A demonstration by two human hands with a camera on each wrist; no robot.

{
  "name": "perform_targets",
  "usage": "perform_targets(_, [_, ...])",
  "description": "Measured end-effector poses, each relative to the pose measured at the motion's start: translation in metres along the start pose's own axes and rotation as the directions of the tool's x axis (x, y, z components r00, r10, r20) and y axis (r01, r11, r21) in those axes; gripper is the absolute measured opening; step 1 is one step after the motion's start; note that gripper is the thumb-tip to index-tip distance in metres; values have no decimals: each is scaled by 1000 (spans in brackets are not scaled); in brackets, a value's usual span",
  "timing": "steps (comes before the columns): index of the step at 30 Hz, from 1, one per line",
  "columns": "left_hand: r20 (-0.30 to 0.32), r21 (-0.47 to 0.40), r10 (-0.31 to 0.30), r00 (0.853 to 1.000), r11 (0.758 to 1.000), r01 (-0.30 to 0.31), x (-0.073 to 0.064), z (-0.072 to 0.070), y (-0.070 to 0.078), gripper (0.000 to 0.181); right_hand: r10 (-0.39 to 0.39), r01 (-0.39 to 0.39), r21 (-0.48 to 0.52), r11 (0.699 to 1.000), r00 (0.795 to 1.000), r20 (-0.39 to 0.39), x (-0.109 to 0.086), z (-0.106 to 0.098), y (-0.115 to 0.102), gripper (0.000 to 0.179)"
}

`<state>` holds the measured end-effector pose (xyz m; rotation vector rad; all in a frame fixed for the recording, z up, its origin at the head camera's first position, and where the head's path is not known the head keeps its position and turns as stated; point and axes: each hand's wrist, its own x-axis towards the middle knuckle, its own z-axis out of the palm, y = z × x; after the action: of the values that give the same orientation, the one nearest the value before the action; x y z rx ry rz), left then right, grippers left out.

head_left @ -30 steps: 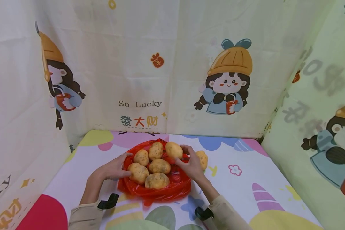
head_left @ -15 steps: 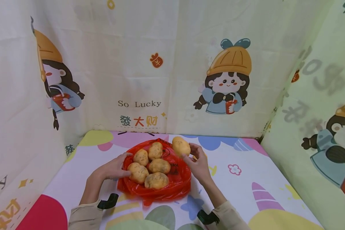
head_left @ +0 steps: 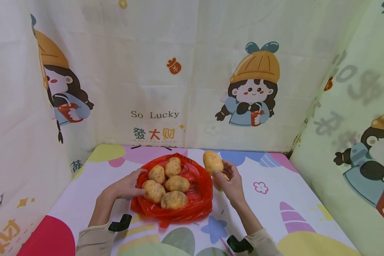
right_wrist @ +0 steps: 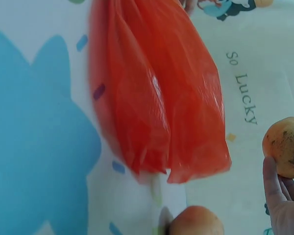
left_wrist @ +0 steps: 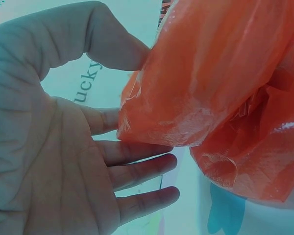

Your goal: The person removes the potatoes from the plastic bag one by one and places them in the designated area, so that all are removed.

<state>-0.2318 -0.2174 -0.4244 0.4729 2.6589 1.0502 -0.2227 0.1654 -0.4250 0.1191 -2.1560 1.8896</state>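
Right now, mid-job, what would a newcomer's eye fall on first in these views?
First, the bright red bag, low in the head view, open around five potatoes, the left hand at its left edge. Next, the held potato in the right hand, just beyond the bag's right edge. Then the cartoon girl printed on the back sheet.

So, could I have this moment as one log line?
Left hand: touching red bag | Right hand: holding potato above table | Bag: five potatoes showing | Table: another potato beside bag
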Motion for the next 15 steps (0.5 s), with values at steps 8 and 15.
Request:
perform_targets(8, [-4, -1, 9, 1000, 1000, -9, 0, 0, 1, 81, 5, -5, 0, 1000, 998, -62, -1, -18, 1, 52])
perform_targets(15, [-1, -11, 1, 1000, 1000, -1, 0, 1, 0, 80, 10, -11, -8, 1000, 994, -106, -3, -33, 5, 52])
